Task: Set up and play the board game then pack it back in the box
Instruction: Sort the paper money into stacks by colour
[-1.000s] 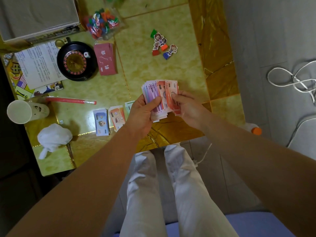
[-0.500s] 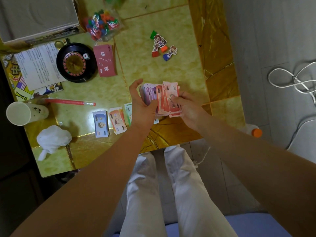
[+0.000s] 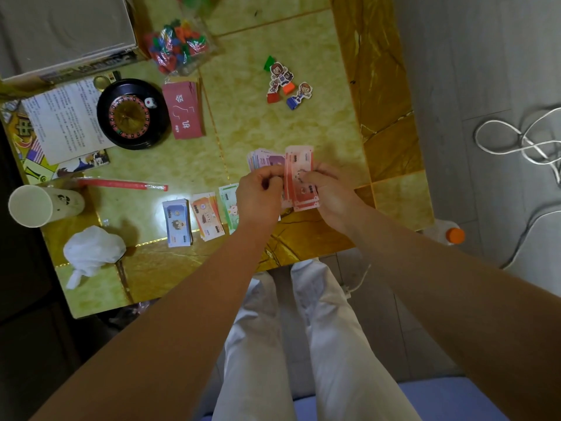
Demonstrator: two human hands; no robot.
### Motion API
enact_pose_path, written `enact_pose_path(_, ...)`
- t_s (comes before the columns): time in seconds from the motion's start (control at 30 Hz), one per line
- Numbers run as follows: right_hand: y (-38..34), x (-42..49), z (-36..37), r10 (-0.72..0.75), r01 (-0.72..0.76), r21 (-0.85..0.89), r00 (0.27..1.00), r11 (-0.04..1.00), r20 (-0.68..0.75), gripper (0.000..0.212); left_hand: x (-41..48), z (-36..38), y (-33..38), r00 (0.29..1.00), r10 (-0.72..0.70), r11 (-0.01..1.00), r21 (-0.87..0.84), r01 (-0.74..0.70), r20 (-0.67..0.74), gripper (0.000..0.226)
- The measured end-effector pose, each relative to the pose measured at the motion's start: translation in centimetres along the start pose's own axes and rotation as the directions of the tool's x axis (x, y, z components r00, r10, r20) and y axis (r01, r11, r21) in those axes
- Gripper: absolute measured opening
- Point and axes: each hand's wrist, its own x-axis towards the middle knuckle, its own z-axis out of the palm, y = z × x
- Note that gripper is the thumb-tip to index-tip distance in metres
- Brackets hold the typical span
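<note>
Nearest the camera, both hands meet over the front edge of the yellow-green tiled table. They hold a fan of pink and red paper banknotes, which sits nearer than the black roulette wheel and well to its right. The left hand is curled, fingertips seemingly pinching the pinker notes, though its knuckles hide the contact. The right hand grips the red notes, thumb on top.

Three sorted note piles lie nearer than the wheel: blue pile, orange pile and green pile, the last partly under the left hand.

A red card deck lies just right of the wheel. Cardboard figure pawns stand further right. A clear bag of coloured plastic pieces and the grey game box lie beyond the wheel.
</note>
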Motion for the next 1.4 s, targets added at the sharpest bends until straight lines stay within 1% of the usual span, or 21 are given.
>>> enact_pose_path(0.1,-0.4,0.0,-0.8,0.161,-0.167,0.255,0.986,0.952,0.046,0.02,0.0,0.0,0.1,0.994,-0.109,0.989,-0.099,0.107,-0.014,0.033)
enact_pose_path(0.17,-0.7,-0.1,-1.6,0.234,-0.286,0.49,0.958,0.823,0.166,0.025,0.0,-0.2,0.1,0.991,-0.135,0.983,-0.121,0.134,0.005,0.036)
enact_pose_path(0.2,-0.6,0.0,-1.9,0.22,-0.329,0.581,0.942,0.744,0.253,0.024,0.0,-0.3,0.2,0.99,-0.141,0.982,-0.128,0.141,0.013,0.036)
enact_pose_path(0.23,-0.4,0.1,-2.1,0.181,-0.366,0.625,0.923,0.69,0.34,0.02,-0.1,-0.2,0.4,0.989,-0.144,0.981,-0.133,0.145,0.016,0.034)
enact_pose_path(0.27,-0.3,0.1,-2.2,0.142,-0.394,0.631,0.9,0.668,0.411,0.012,-0.1,-0.2,0.5,0.989,-0.145,0.98,-0.132,0.145,0.016,0.032)
enact_pose_path(0.33,-0.4,-0.2,-2.4,0.122,-0.436,0.611,0.866,0.661,0.485,0.006,-0.1,-0.1,0.8,0.99,-0.142,0.981,-0.129,0.142,0.009,0.031)
enact_pose_path(0.4,-0.6,-0.1,-2.3,0.199,-0.42,0.562,0.889,0.712,0.411,0.01,0.1,0.0,0.9,0.99,-0.142,0.983,-0.114,0.141,0.0,0.03)
enact_pose_path(0.43,-0.8,-0.1,-2.2,0.24,-0.368,0.47,0.92,0.802,0.311,0.017,0.2,0.1,0.9,0.988,-0.151,0.984,-0.097,0.151,0.005,0.029)
enact_pose_path(0.47,-1.0,-0.2,-1.9,0.239,-0.277,0.288,0.957,0.917,0.163,0.023,0.4,0.1,0.9,0.987,-0.16,0.984,-0.083,0.161,0.019,0.026)
enact_pose_path(0.5,-1.1,-0.4,-1.5,0.159,-0.16,0.045,0.987,0.986,0.023,0.026,0.5,0.2,0.8,0.987,-0.157,0.984,-0.077,0.16,0.04,0.024)
enact_pose_path(0.53,-0.9,-0.3,-1.3,0.045,-0.056,-0.166,0.996,0.984,-0.071,0.026,0.6,0.3,0.8,0.988,-0.142,0.987,-0.063,0.146,0.06,0.026)
enact_pose_path(0.57,-0.7,-0.2,-1.1,-0.062,0.029,-0.308,0.993,0.951,-0.1,0.024,0.6,0.4,0.7,0.99,-0.123,0.992,-0.033,0.126,0.073,0.027)
enact_pose_path(0.63,-0.6,0.0,-0.7,-0.22,0.172,-0.445,0.974,0.879,-0.056,0.019,0.6,0.7,0.6,0.994,-0.084,0.996,0.046,0.082,0.066,0.017)
enact_pose_path(0.7,-0.4,0.2,-0.8,-0.276,0.241,-0.482,0.961,0.842,0.0,0.02,0.6,1.0,0.6,0.998,-0.057,0.994,0.097,0.054,0.037,0.016)
enact_pose_path(0.83,-0.5,0.4,-1.0,-0.28,0.276,-0.525,0.957,0.805,0.073,0.018,0.8,1.1,0.5,0.998,-0.065,0.986,0.157,0.062,0.012,0.014)
enact_pose_path(0.9,-0.9,0.6,-1.8,-0.324,0.295,-0.526,0.945,0.798,0.038,0.008,1.0,1.0,0.4,0.998,-0.059,0.981,0.185,0.059,-0.006,0.012)
enact_pose_path(0.97,-1.0,1.0,-2.6,-0.395,0.332,-0.496,0.918,0.802,-0.024,0.021,1.3,0.7,0.2,0.997,-0.059,0.979,0.194,0.066,-0.042,0.015)
enact_pose_path(1.0,-1.0,1.3,-2.9,-0.42,0.35,-0.488,0.907,0.8,-0.038,0.019,1.5,0.6,0.0,0.997,-0.055,0.978,0.2,0.065,-0.054,0.016)
enact_pose_path(1.1,-0.1,2.2,-3.2,-0.455,0.382,-0.522,0.89,0.763,-0.013,0.009,2.0,0.8,-0.6,0.999,-0.018,0.967,0.254,0.027,-0.038,0.018)
enact_pose_path(1.27,1.2,3.9,-3.1,-0.447,0.356,-0.573,0.894,0.739,-0.021,0.01,2.9,2.4,-1.8,0.992,0.129,0.929,0.352,-0.119,-0.005,0.017)
enact_pose_path(1.4,2.0,4.9,-3.1,-0.399,0.317,-0.577,0.917,0.753,-0.016,0.016,3.2,3.2,-2.3,0.986,0.161,0.899,0.405,-0.166,0.045,0.019)
